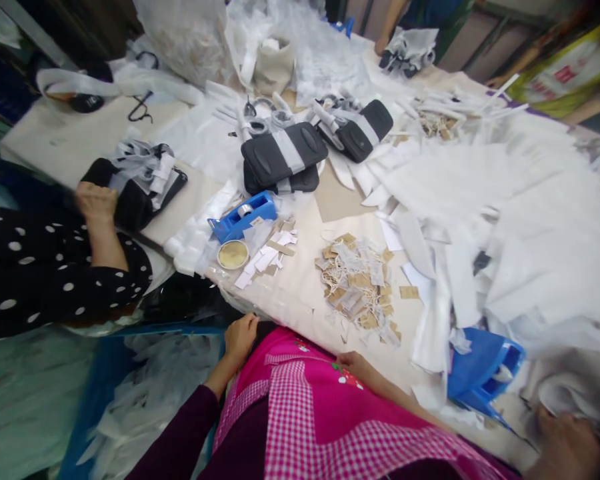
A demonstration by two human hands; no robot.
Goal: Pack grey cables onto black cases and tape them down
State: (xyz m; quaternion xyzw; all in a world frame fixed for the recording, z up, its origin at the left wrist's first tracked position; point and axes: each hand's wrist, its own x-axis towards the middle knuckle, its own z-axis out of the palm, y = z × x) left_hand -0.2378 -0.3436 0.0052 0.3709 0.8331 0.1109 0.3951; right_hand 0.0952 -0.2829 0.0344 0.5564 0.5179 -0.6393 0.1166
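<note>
Paper tags (359, 283), small brown and white slips tangled with pale string loops, lie heaped on the cream table (300, 280) just beyond the fingertips. Right hand (354, 363) rests at the table edge, fingers loosely curled, holding nothing. Left hand (240, 337) rests curled at the edge, also holding nothing; a round tin (233, 254) sits past it.
</note>
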